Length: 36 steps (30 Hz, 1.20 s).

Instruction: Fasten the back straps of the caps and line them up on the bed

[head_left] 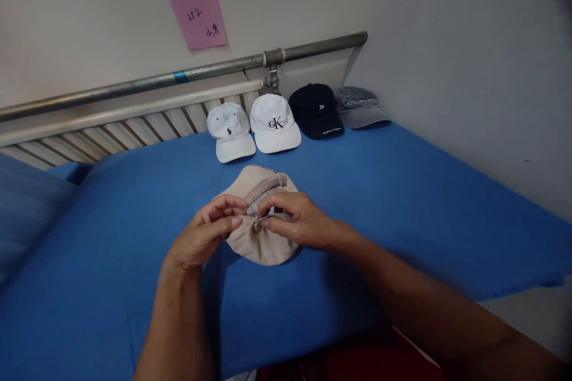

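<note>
A beige baseball cap lies upside down on the blue cloth, its inside facing me and its brim pointing away to the upper left. My left hand pinches the cap's edge on the left side between thumb and fingers. Opposite it, my right hand has thumb and forefinger closed on the rim near the back strap. Both sets of fingertips are close together over the cap's opening. The fingers cover part of the strap, so its fastening cannot be made out.
Behind stand a white cap with a small dark emblem, a white cap with black letters, a black cap and a grey cap. A radiator and metal pipe run along the wall below a pink paper.
</note>
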### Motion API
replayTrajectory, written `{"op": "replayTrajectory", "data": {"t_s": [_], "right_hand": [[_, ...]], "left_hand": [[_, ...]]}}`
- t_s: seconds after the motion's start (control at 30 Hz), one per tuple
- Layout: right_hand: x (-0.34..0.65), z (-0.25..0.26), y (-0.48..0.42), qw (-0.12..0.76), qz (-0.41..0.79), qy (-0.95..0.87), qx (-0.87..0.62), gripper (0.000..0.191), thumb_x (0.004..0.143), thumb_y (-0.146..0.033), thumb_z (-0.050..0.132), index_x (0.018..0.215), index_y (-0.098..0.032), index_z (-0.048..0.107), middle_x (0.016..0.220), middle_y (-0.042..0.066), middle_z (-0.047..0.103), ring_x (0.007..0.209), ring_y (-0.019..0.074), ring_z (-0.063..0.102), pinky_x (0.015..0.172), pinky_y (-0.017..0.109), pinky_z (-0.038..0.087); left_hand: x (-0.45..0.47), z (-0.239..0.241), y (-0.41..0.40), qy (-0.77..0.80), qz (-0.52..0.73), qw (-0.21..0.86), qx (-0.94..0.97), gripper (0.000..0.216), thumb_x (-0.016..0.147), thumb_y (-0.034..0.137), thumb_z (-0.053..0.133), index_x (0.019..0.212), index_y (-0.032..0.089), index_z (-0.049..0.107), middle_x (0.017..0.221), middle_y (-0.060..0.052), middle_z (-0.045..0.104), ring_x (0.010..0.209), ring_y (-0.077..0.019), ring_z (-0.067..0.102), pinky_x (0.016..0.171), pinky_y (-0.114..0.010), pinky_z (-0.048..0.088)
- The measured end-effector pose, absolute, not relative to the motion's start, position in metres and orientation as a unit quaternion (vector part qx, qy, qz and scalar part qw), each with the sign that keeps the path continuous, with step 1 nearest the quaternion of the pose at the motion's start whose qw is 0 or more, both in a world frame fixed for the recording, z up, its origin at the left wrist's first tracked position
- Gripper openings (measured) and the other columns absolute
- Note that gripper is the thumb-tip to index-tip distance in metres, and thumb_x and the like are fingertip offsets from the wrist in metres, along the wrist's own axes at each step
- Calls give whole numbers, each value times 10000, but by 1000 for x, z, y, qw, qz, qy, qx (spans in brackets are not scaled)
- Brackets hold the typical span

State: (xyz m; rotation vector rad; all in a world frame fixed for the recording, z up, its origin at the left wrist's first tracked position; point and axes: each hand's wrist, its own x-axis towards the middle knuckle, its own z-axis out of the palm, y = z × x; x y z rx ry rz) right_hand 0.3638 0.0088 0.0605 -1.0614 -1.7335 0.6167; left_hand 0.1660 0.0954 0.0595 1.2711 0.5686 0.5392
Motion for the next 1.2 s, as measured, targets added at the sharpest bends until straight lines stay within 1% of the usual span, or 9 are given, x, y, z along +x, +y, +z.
{"op": "replayTrajectory", "data": {"t_s": [0.23, 0.4, 0.53, 0.63, 0.73, 0.87, 0.97, 1.07, 1.2], "right_hand": [[368, 59, 6, 463, 182, -765, -409, 99, 837, -144, 580, 906, -196, 629, 868, 10, 696, 801, 128, 628, 762, 272, 483], [368, 58, 6, 466, 181, -764, -409, 103, 836, -131, 579, 903, -197, 622, 868, 11, 696, 808, 129, 630, 767, 273, 487], [367, 58, 6, 486, 188, -754, -399, 137, 823, -94, 572, 906, -193, 615, 863, 10, 693, 819, 127, 635, 764, 267, 491], [368, 59, 6, 501, 201, -737, -408, 142, 817, -92, 572, 909, -194, 608, 867, 12, 688, 819, 129, 638, 754, 268, 496], [370, 60, 6, 519, 189, -715, -429, 118, 818, -118, 583, 903, -197, 606, 866, 12, 680, 807, 134, 634, 751, 275, 498], [373, 63, 6, 527, 167, -711, -435, 85, 827, -133, 579, 887, -187, 607, 851, 15, 673, 791, 128, 625, 739, 266, 493], [376, 65, 5, 504, 168, -725, -437, 100, 811, -130, 591, 897, -178, 609, 861, 15, 674, 786, 123, 619, 723, 252, 487], [379, 67, 5, 468, 195, -741, -441, 146, 790, -127, 609, 930, -168, 612, 882, 12, 677, 788, 121, 617, 713, 242, 484], [377, 67, 5, 451, 186, -750, -447, 131, 815, -117, 574, 925, -173, 617, 875, 8, 678, 805, 123, 616, 738, 245, 474]], "left_hand": [[162, 61, 96, 270, 252, 687, 626, 180, 758, 215, 724, 932, 198, 683, 787, -13, 604, 689, -91, 537, 613, -183, 425], [162, 59, 98, 255, 245, 680, 643, 176, 782, 224, 708, 954, 221, 671, 779, 3, 595, 686, -77, 528, 628, -174, 419], [164, 58, 98, 264, 246, 667, 652, 174, 788, 245, 702, 957, 222, 672, 830, -8, 611, 743, -98, 555, 680, -196, 439], [167, 63, 95, 284, 267, 614, 686, 163, 817, 279, 668, 972, 229, 672, 926, -27, 627, 857, -135, 574, 772, -234, 449], [170, 72, 90, 273, 289, 510, 763, 142, 843, 308, 627, 943, 229, 689, 984, -42, 630, 953, -171, 566, 834, -264, 431], [173, 81, 84, 254, 218, 447, 829, 177, 784, 340, 689, 898, 206, 703, 890, -42, 646, 854, -180, 584, 745, -268, 438], [169, 81, 85, 271, 159, 457, 832, 216, 835, 383, 624, 854, 186, 710, 817, -36, 652, 775, -164, 584, 703, -270, 433], [164, 80, 87, 275, 119, 471, 830, 257, 857, 406, 589, 873, 181, 713, 873, -40, 672, 819, -172, 592, 730, -281, 438], [167, 82, 82, 281, 133, 428, 849, 262, 863, 391, 588, 1024, 202, 672, 985, -38, 668, 897, -176, 587, 784, -291, 447]]}}
